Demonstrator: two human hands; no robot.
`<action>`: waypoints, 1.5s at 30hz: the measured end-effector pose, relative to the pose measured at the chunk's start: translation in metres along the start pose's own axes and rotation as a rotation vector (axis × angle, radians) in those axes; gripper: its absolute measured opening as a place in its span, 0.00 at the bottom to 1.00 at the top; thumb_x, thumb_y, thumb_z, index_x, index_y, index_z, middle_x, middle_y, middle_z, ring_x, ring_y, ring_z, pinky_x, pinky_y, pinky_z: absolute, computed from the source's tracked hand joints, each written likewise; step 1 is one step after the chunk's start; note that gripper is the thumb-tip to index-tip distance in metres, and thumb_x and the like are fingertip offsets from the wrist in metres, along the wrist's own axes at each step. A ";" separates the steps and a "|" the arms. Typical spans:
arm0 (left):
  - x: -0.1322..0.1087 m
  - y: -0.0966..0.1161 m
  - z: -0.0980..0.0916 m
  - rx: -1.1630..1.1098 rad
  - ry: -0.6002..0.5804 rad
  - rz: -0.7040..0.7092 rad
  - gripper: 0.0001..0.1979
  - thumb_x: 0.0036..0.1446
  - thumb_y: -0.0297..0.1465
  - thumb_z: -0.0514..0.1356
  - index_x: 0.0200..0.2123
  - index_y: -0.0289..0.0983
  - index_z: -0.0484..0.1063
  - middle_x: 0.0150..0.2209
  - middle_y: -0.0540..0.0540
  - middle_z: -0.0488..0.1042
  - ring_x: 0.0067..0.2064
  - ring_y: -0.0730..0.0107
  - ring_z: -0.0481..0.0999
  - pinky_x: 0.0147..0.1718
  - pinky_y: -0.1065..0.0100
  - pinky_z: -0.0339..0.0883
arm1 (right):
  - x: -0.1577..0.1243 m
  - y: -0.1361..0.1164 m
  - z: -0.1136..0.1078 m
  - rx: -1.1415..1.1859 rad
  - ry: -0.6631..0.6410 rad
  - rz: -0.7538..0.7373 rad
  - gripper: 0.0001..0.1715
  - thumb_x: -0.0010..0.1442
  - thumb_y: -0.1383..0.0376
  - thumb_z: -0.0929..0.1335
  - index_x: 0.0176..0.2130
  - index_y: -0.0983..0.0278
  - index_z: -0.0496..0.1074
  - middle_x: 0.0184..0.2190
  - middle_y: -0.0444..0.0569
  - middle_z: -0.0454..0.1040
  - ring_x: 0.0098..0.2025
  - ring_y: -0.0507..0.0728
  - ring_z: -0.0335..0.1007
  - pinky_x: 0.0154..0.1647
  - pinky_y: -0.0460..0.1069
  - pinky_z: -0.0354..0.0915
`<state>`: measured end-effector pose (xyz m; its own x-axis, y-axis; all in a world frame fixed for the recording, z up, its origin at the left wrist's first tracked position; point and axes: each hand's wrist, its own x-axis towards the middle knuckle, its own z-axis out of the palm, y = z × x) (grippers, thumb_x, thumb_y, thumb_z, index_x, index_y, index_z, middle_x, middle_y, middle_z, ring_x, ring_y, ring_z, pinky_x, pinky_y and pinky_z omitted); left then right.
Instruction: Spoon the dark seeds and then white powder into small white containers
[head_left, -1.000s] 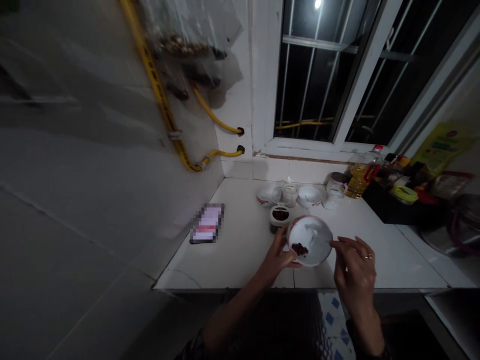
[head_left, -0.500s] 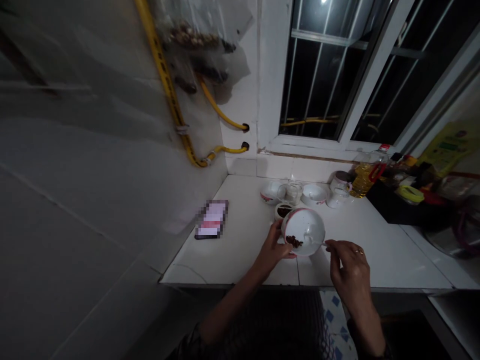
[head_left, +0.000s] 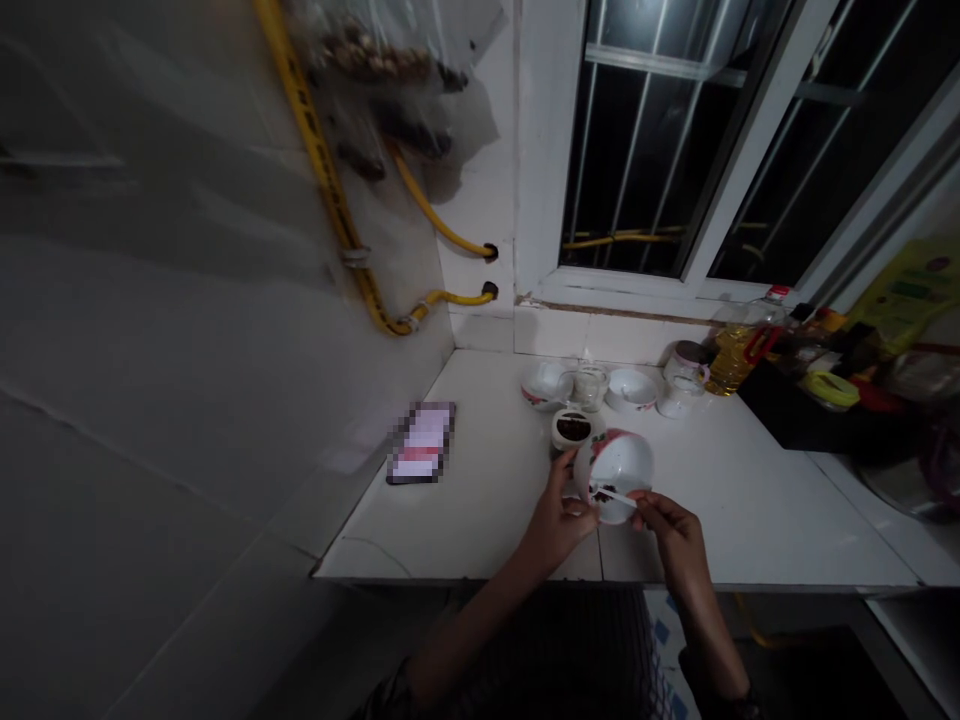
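Observation:
My left hand (head_left: pixel 556 517) grips the rim of a white bowl with a red edge (head_left: pixel 615 472), tilted toward me above the white counter (head_left: pixel 487 500). A small heap of dark bits (head_left: pixel 600 493) lies low inside the bowl. My right hand (head_left: pixel 670 530) pinches a thin white spoon (head_left: pixel 615 495) whose tip reaches into the bowl at the dark bits. Just behind the bowl stands a small white jar (head_left: pixel 571 428) with dark contents.
A phone (head_left: pixel 420 443) lies at the counter's left by the wall. Two small bowls (head_left: pixel 628 389), a glass (head_left: pixel 589 384) and a white cup (head_left: pixel 679 392) line the back. An oil bottle (head_left: pixel 739 343) and a black tray of packets (head_left: pixel 817 400) sit right. Yellow pipes (head_left: pixel 330 190) run down the wall.
My right hand has moved left and brought the spoon into the bowl at the dark bits. The bowl has tipped more toward me and the jar behind it shows again.

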<state>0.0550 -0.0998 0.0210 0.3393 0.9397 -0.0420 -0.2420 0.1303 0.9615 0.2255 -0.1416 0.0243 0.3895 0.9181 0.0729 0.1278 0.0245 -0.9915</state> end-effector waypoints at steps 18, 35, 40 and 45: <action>-0.005 -0.012 -0.015 0.012 -0.004 -0.063 0.46 0.40 0.36 0.70 0.62 0.44 0.55 0.53 0.43 0.68 0.27 0.77 0.75 0.30 0.68 0.76 | -0.010 -0.004 0.008 0.013 -0.051 0.002 0.21 0.49 0.48 0.72 0.30 0.63 0.80 0.20 0.46 0.74 0.24 0.55 0.65 0.24 0.48 0.59; -0.009 -0.014 -0.028 -0.111 -0.096 -0.266 0.41 0.45 0.39 0.69 0.60 0.41 0.55 0.45 0.42 0.77 0.29 0.65 0.82 0.30 0.64 0.77 | 0.012 -0.041 -0.012 0.208 0.029 0.049 0.19 0.41 0.54 0.77 0.29 0.66 0.81 0.20 0.50 0.78 0.17 0.47 0.47 0.18 0.46 0.44; -0.012 -0.010 -0.028 -0.128 -0.125 -0.287 0.37 0.47 0.38 0.66 0.58 0.39 0.56 0.36 0.45 0.79 0.28 0.64 0.82 0.29 0.66 0.76 | 0.042 -0.059 -0.001 0.073 0.048 -0.120 0.18 0.47 0.53 0.73 0.32 0.65 0.79 0.23 0.49 0.79 0.19 0.50 0.53 0.19 0.47 0.52; -0.011 -0.009 -0.029 -0.137 -0.114 -0.310 0.37 0.45 0.38 0.66 0.57 0.37 0.56 0.36 0.44 0.79 0.28 0.63 0.82 0.28 0.65 0.75 | 0.069 -0.051 0.022 -0.187 0.047 -0.329 0.18 0.56 0.53 0.67 0.35 0.64 0.78 0.25 0.49 0.80 0.19 0.52 0.61 0.23 0.49 0.58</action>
<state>0.0273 -0.1025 0.0050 0.5129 0.8085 -0.2884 -0.2284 0.4524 0.8620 0.2253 -0.0707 0.0777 0.3403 0.8539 0.3936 0.4154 0.2390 -0.8777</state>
